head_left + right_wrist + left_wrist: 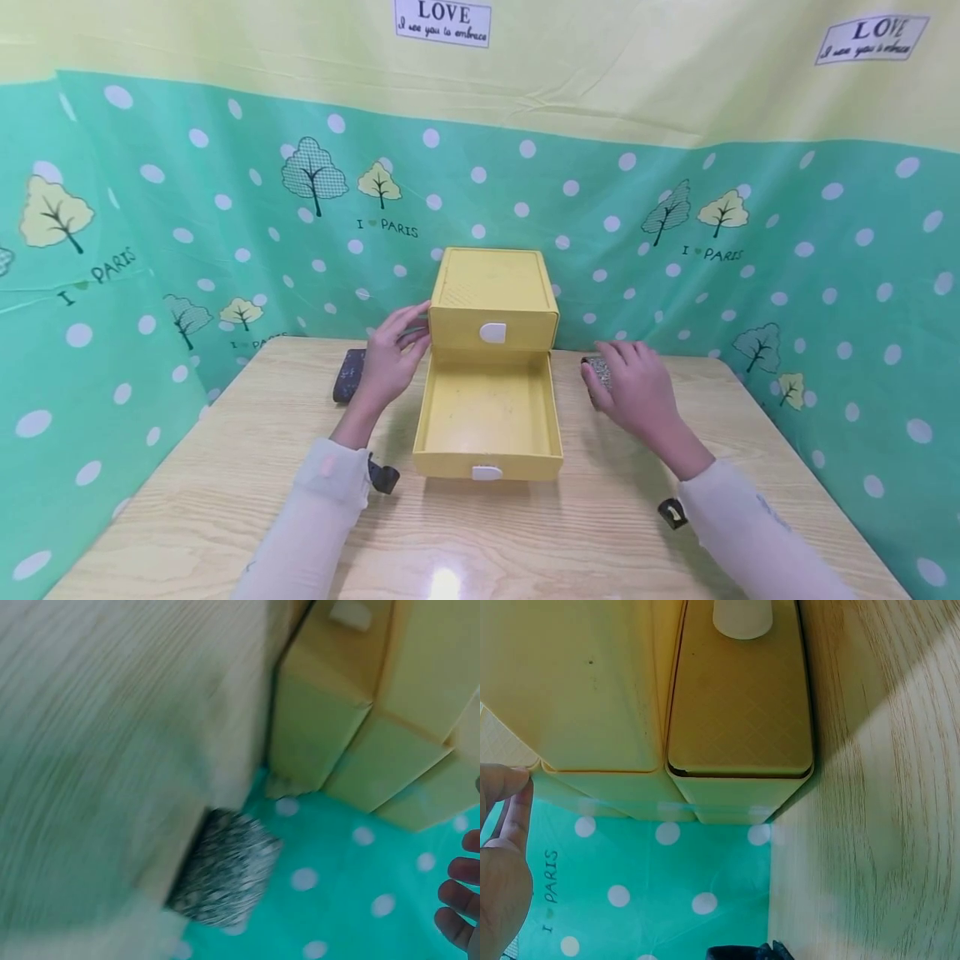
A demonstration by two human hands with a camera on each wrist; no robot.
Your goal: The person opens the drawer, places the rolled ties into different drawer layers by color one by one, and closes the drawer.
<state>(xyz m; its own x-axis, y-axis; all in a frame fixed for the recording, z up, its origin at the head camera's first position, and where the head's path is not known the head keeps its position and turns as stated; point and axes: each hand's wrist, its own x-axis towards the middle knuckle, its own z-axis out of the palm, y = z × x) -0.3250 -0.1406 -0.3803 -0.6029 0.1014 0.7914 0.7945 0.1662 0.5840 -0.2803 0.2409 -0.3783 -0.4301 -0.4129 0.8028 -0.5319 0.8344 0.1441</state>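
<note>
Two hands are at work: our left hand (pixel 390 358) rests with relaxed, straight fingers against the yellow drawer box (pixel 492 296) at the nine o'clock side, while our right hand (pixel 633 387) lies over a speckled grey case (pixel 597 368) at three o'clock on the table (pixel 480 533), though we cannot tell whether its fingers grip it. Steadying the box seems wise to us while the case is lifted cleanly toward the open lower drawer (pixel 487 417), clear of its front wall. A dark case (pixel 348 375) lies behind the left hand.
</note>
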